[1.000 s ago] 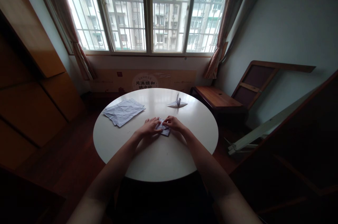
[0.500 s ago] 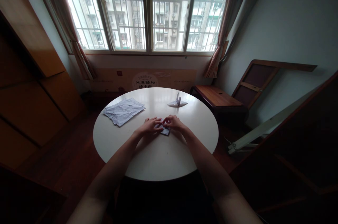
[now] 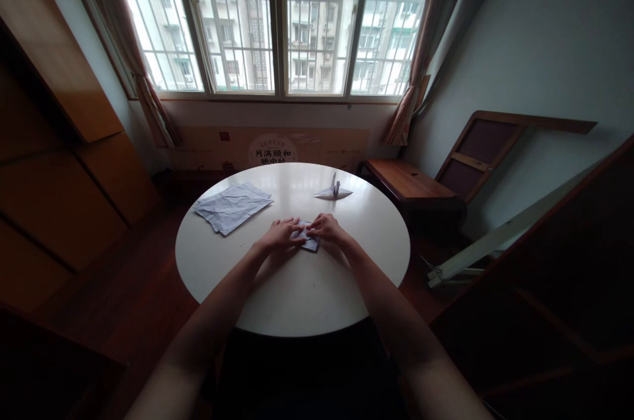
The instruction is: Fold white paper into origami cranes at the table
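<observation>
A small folded piece of paper (image 3: 311, 244), greyish white, lies on the round white table (image 3: 307, 304) between my two hands. My left hand (image 3: 283, 234) holds its left side, with fingers reaching along the far edge and thumb on the paper. From the other side, my right hand (image 3: 327, 228) grips the paper with bent fingers and thumb close together. The fingers cover part of the folds. Beyond my right hand stands a folded paper crane (image 3: 335, 191) with its wings spread.
Several creased paper sheets (image 3: 232, 207) lie stacked at the table's far left. A low wooden bench (image 3: 409, 180) stands behind the table on the right. A printed cardboard panel (image 3: 208, 146) is below the barred window (image 3: 238, 37).
My right hand's raised fingers have come down lower and flatter on the folded paper. My left hand stays nearly in place, and the crane and sheets have not moved.
</observation>
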`<state>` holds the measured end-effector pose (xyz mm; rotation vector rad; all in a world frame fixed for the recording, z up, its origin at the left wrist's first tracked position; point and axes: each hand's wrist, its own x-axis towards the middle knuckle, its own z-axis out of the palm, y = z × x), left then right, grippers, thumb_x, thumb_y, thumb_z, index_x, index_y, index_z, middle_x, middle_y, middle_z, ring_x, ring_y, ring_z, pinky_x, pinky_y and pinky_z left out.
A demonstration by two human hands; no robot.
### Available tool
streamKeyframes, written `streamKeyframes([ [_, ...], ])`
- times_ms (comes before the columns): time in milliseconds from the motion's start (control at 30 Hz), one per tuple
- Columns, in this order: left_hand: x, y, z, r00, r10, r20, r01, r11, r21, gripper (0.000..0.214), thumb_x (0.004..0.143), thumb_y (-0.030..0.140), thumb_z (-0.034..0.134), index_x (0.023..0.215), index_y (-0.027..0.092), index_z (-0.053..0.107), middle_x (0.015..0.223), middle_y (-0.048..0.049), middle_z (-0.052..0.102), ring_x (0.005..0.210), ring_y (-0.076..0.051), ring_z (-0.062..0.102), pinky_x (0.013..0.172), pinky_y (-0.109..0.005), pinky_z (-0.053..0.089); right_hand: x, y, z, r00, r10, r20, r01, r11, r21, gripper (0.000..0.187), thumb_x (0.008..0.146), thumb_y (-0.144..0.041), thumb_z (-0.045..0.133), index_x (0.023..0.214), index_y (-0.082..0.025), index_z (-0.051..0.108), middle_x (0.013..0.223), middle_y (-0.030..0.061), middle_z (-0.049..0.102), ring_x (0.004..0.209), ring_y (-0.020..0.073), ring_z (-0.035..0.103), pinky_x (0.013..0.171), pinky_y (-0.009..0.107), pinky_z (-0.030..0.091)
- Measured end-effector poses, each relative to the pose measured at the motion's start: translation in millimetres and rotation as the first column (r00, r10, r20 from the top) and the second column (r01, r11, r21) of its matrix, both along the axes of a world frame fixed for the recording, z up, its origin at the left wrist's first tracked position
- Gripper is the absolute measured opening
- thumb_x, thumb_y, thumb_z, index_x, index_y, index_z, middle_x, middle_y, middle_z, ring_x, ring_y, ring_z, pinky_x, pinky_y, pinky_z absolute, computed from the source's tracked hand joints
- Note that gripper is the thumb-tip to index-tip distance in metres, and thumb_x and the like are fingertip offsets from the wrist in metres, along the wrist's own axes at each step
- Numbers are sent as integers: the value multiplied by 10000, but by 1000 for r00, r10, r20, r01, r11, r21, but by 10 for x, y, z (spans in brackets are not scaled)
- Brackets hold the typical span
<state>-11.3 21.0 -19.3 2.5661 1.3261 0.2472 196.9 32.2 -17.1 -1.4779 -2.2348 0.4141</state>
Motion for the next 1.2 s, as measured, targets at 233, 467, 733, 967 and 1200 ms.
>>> streamKeyframes([
  [233,-48,1,58,994,105,-38,-103,994,36,545,859,606,467,1310,306,524,1501,-83,372,1387,-338,299,1098,-626,129,-4,18,-41,1000,-29,-8,29,1000,-1,225,759,-369,702,923,-237,781,925,87,697,957,243,535,846,321,401],
  [467,-86,18,31,980,193,-40,-191,980,60,562,872,615,427,1333,300,494,1509,-91,357,1393,-329,283,1096,-608,176,-26,16,-71,1000,-22,7,22,999,36,224,835,-377,620,861,-227,785,915,87,698,985,233,541,878,312,378],
  [733,-127,51,-38,983,172,55,-178,978,111,340,947,401,415,1198,311,626,1351,-58,531,1344,-307,333,1094,-609,182,-54,-70,26,984,-156,84,153,988,36,277,828,-466,606,906,-256,768,1027,73,659,1032,270,514,855,348,376],
  [967,-113,64,-52,970,-71,232,17,974,226,156,822,359,652,889,265,756,1167,-44,617,1115,-248,529,1035,-424,340,-54,-96,73,969,-224,103,227,974,-11,239,782,-453,657,937,-299,752,1029,71,620,1050,284,497,874,384,370],
  [1200,-45,-28,49,991,-24,131,0,983,185,213,858,385,595,988,293,736,1125,-35,634,1048,-255,554,941,-408,386,-26,-51,41,976,-218,-27,218,976,25,249,831,-358,617,1023,-257,739,1055,90,607,1049,255,530,889,359,403],
])
